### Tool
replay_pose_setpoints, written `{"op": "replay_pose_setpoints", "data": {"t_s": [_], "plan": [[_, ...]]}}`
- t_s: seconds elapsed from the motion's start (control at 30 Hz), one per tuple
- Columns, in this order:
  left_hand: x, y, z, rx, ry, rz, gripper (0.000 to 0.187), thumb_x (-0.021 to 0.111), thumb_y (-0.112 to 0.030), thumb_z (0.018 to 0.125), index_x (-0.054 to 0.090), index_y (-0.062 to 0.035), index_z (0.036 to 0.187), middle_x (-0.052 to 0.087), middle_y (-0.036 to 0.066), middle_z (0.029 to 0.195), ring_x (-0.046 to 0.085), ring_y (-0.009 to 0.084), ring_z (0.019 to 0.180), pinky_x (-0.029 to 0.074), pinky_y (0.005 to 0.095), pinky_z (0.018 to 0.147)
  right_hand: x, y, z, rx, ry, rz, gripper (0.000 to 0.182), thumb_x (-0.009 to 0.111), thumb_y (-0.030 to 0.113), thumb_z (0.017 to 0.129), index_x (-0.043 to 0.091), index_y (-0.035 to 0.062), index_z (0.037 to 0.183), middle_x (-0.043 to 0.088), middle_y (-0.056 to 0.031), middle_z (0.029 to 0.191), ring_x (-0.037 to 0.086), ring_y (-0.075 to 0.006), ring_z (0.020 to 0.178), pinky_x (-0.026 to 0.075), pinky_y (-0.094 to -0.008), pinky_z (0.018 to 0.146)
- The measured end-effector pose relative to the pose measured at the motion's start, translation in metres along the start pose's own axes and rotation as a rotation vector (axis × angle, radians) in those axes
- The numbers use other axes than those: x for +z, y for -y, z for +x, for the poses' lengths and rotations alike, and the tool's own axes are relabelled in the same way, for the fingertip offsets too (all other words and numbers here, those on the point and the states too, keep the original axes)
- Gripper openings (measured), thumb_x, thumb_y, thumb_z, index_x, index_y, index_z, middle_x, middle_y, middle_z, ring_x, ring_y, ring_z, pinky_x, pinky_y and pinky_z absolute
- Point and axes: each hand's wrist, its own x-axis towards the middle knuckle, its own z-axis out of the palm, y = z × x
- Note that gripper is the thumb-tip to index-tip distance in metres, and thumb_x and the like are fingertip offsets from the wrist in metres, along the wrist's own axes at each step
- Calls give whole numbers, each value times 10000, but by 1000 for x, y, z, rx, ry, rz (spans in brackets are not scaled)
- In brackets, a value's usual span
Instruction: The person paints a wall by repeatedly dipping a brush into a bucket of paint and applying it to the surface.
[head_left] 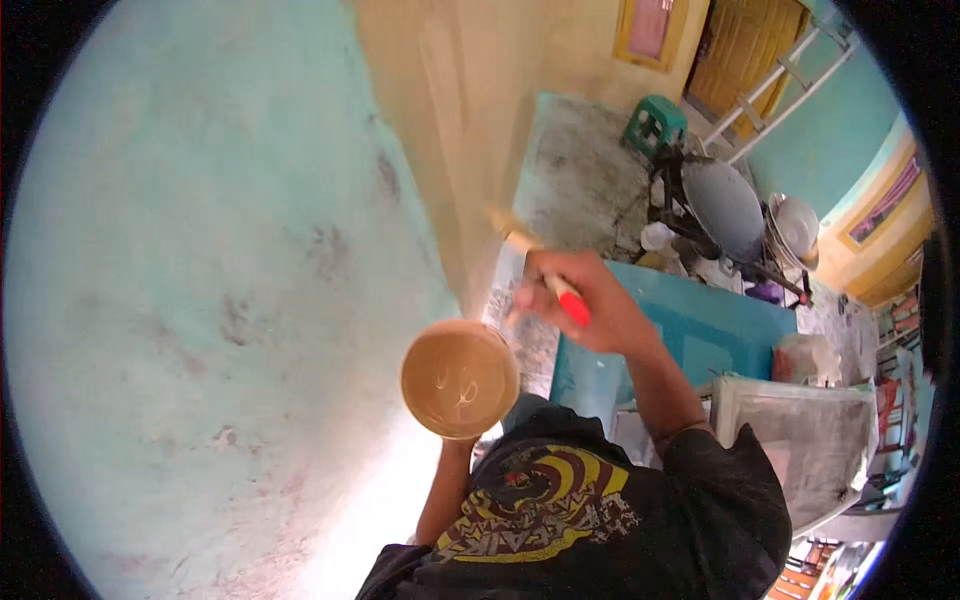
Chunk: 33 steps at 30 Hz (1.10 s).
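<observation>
My right hand [590, 300] is closed round a paintbrush [569, 300] with a pale handle and a red end. Its paint-coated bristles point up and left, close to the wall [250, 250]. Low in front of my chest, a round tub of tan paint [460, 385] is held by my left hand, which is hidden beneath it; only the forearm shows. Streaks of tan colour lie on the paint surface. Fresh-looking tan paint [440, 130] covers the wall's far part, while the nearer part is scuffed turquoise.
Beside me on the right stands a blue tabletop [690, 320]. Beyond it are a large grey wok [722, 208], stacked basins [796, 225], a green stool [656, 124] and a leaning ladder [780, 85]. A framed, dusty panel [800, 430] sits nearer, at lower right.
</observation>
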Motion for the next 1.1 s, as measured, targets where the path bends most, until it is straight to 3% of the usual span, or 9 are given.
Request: {"op": "replay_pose_setpoints", "data": {"t_s": [0.2, 0.33, 0.43, 0.47, 0.73, 0.8, 0.9, 1.07, 1.1], "plan": [[7, -15, -21, 14, -115, 183, 702, 652, -379, 936, 338, -130, 1513, 472, 130, 1464, 498, 308, 1322, 473, 497, 1070, 13, 72, 11, -225, 331, -353, 453, 588, 507, 967, 645, 75, 847, 690, -122, 798, 675, -340, 698, 515, -439, 621], [-15, -20, -22, -144, -210, -909, 798, 473, -687, 899, 380, -170, 1500, 478, 115, 1456, 468, 349, 1341, 410, 592, 1088, 50, 53, 16, -197, 447, -502, 549, 557, 566, 962, 704, 85, 742, 676, -148, 775, 674, -356, 701, 520, -457, 633], [-24, -24, -37, -276, -209, -827, 1036, 303, -913, 753, 301, -263, 1560, 286, 83, 1612, 284, 397, 1466, 260, 700, 1129, 81, 23, 28, -157, 671, -650, 482, 608, 514, 930, 726, 72, 777, 679, -148, 736, 669, -361, 701, 531, -470, 654], [-25, -21, -41, -183, -132, -941, 995, 329, -853, 828, 220, -212, 1582, 292, 180, 1593, 333, 483, 1418, 311, 751, 1070, 90, 5, 32, -213, 703, -611, 462, 632, 475, 912, 711, 64, 717, 677, -166, 725, 673, -368, 698, 539, -477, 665], [-25, -41, -33, -56, 91, -1143, 904, 402, -699, 838, 249, -212, 1584, 255, 143, 1628, 292, 464, 1455, 208, 778, 1114, 122, -42, 67, -709, 912, -780, 286, 641, 374, 902, 768, 123, 853, 697, -125, 735, 686, -345, 707, 540, -456, 647], [-18, -47, -30, 15, 135, -1222, 910, 457, -676, 830, 247, -211, 1584, 245, 148, 1633, 272, 457, 1464, 170, 798, 1117, 103, -12, 75, -606, 900, -703, 284, 644, 380, 906, 768, 126, 879, 705, -118, 742, 688, -340, 703, 544, -449, 641], [-9, -54, -27, -10, -183, -1049, 919, 478, -669, 825, 240, -213, 1586, 227, 151, 1639, 255, 471, 1465, 146, 807, 1118, 78, 5, 84, -565, 807, -551, 282, 658, 376, 914, 765, 115, 916, 716, -115, 749, 698, -317, 690, 553, -419, 646], [-3, -52, 3, 34, 220, -1243, 907, 492, -675, 815, 281, -230, 1577, 263, 151, 1629, 296, 445, 1454, 164, 806, 1105, 34, 10, 98, -330, 714, -286, 260, 723, 312, 907, 757, 55, 929, 734, -110, 753, 720, -213, 658, 555, -322, 651], [4, -61, 9, -11, 88, -1172, 909, 490, -673, 816, 274, -228, 1578, 260, 148, 1628, 291, 449, 1455, 160, 808, 1108, 25, 10, 101, -289, 654, -250, 243, 742, 284, 898, 756, 43, 924, 736, -107, 749, 718, -185, 655, 552, -305, 649]]}}
